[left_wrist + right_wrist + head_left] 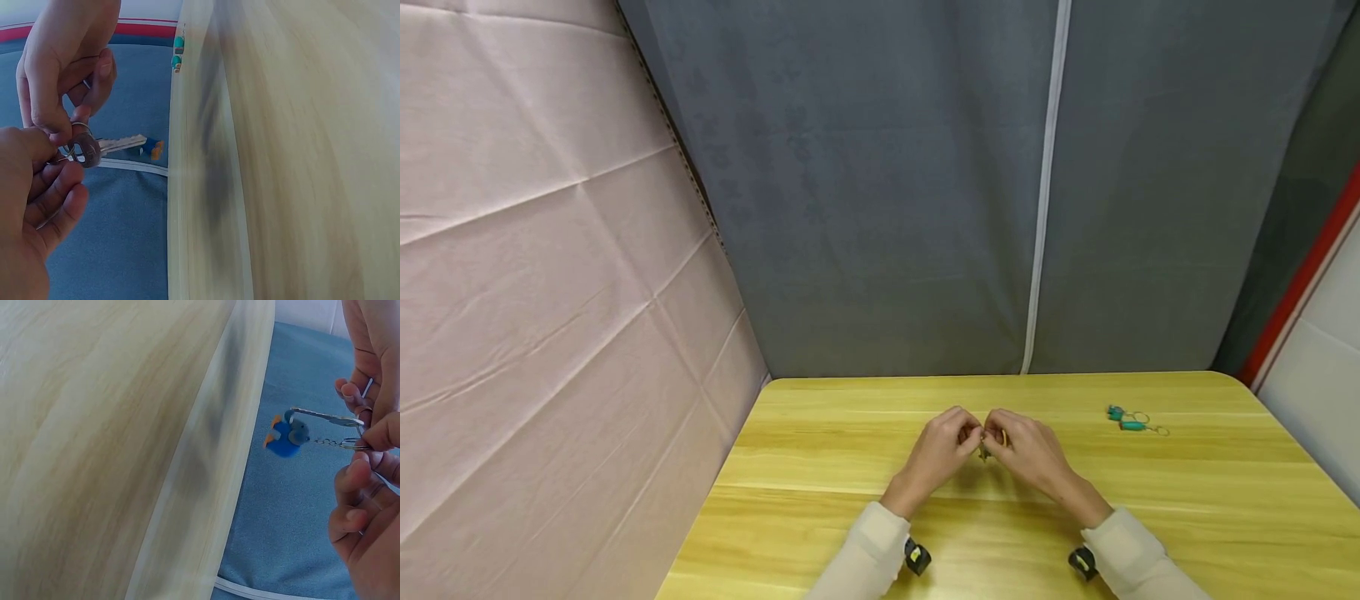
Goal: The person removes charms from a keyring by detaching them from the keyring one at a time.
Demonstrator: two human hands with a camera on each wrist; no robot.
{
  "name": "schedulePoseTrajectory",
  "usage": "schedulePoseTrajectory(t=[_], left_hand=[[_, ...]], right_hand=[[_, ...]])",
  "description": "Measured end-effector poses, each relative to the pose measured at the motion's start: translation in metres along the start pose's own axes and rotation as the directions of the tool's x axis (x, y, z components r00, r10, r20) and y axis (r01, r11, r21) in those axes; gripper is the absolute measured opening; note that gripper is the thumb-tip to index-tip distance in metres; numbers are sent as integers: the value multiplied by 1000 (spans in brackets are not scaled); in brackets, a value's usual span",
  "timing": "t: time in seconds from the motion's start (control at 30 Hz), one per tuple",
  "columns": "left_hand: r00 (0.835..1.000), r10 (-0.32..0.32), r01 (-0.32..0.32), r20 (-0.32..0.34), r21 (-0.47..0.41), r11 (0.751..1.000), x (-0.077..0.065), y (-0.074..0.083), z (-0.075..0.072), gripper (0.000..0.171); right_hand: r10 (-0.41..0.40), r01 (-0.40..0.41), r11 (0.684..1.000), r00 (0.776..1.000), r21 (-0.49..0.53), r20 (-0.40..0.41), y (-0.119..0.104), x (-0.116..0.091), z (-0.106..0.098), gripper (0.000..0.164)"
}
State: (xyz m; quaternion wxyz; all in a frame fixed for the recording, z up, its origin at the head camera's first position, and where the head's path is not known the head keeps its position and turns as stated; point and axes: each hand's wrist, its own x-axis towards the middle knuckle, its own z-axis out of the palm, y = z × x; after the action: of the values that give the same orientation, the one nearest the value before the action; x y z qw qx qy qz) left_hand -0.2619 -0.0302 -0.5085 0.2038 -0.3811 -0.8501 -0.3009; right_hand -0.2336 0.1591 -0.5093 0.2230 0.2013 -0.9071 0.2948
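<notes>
Both hands meet above the table (820, 467). My left hand (934, 454) pinches a metal key ring (72, 152) between thumb and fingers. From the other side, my right hand (1030, 454) pinches the same ring area, its fingertips almost against the left ones. A silver key (122, 144) with a rounded head sticks out from the ring. Below the fingers, a small blue figure charm (286, 439) with orange feet dangles on a short chain (328, 443). Fingers partly hide the ring in each view.
Two teal keychains (1132, 426) with metal rings lie on the table's right side. A grey-blue curtain (887, 208) hangs behind the far edge, and a pale pink cloth wall (550, 250) stands at the left.
</notes>
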Motion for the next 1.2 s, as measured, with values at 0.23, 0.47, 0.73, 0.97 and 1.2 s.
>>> schedulePoseTrajectory(t=[0.23, 0.47, 0.73, 0.97, 1.2], left_hand=[[1000, -16, 16, 4, 18, 1000, 0, -1, 4, 7], [1000, -27, 27, -8, 10, 1000, -1, -2, 2, 7], [999, -29, 30, -24, 15, 999, -1, -3, 0, 7], [999, -23, 24, -35, 22, 999, -1, -3, 0, 6], [999, 13, -11, -45, 29, 1000, -1, -3, 0, 6]], right_hand=[[2, -2, 1000, 1000, 20, -4, 1, 0, 1, 26], [-15, 16, 999, 999, 32, -29, -1, 0, -1, 25], [-38, 40, 999, 997, 37, -62, 0, -2, 0, 24], [3, -3, 1000, 1000, 23, -31, 2, -2, -1, 21], [44, -44, 999, 999, 17, 5, 2, 0, -2, 20]])
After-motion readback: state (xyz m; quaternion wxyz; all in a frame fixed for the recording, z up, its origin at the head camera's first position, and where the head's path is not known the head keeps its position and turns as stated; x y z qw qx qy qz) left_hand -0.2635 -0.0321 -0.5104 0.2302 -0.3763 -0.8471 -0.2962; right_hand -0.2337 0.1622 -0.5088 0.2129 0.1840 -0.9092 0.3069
